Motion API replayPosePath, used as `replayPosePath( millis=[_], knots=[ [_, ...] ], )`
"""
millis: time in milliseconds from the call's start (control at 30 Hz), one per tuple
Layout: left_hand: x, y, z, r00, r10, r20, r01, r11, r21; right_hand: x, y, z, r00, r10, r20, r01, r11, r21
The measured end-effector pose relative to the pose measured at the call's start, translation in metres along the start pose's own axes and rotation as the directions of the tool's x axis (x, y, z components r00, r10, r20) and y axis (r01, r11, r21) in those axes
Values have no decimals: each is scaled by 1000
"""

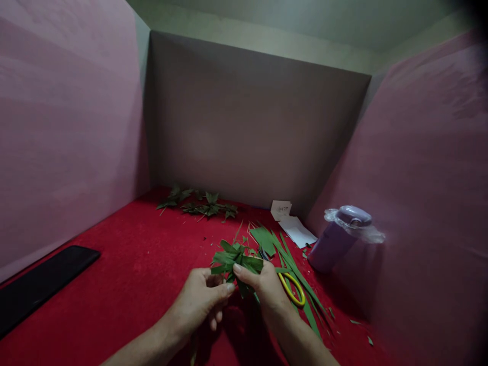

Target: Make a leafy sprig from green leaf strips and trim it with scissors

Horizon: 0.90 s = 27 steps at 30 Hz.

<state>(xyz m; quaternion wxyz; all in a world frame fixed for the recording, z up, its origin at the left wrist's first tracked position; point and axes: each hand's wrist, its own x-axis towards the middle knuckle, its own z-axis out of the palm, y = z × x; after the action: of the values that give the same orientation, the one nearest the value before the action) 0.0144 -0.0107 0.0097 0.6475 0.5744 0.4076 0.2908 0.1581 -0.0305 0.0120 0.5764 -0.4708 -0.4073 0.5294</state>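
Both my hands meet low in the middle of the head view over a red cloth (pixel 125 284). My left hand (pixel 200 300) and my right hand (pixel 265 287) pinch a small bundle of folded green leaf strips (pixel 234 262) between their fingertips, both closed on it. The bundle fans out above my fingers. Just right of my right hand lie scissors with yellow handles (pixel 293 290) on top of long loose green leaf strips (pixel 290 259).
Several finished green leaf shapes (pixel 202 203) lie at the back by the grey wall. A lilac bottle (pixel 337 236) lies on its side at the right, white paper pieces (pixel 293 226) behind it. A black flat object (pixel 38 282) rests at the left. Pink boards close both sides.
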Motion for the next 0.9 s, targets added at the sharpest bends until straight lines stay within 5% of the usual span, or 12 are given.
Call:
replayPosePath(
  millis=[200, 533, 900],
  knots=[
    [-1, 4, 1, 1000, -19, -5, 20, 999, 39, 1, -6, -2, 985, -67, -161, 55, 996, -74],
    [0, 3, 4, 999, -26, -37, 29, 996, 85, 3, -6, -1, 967, -76, -243, 67, 997, -46],
    [-2, 6, 4, 998, -45, -36, 48, 996, 74, 0, -14, 0, 983, -80, -166, 81, 997, 4]
  ],
)
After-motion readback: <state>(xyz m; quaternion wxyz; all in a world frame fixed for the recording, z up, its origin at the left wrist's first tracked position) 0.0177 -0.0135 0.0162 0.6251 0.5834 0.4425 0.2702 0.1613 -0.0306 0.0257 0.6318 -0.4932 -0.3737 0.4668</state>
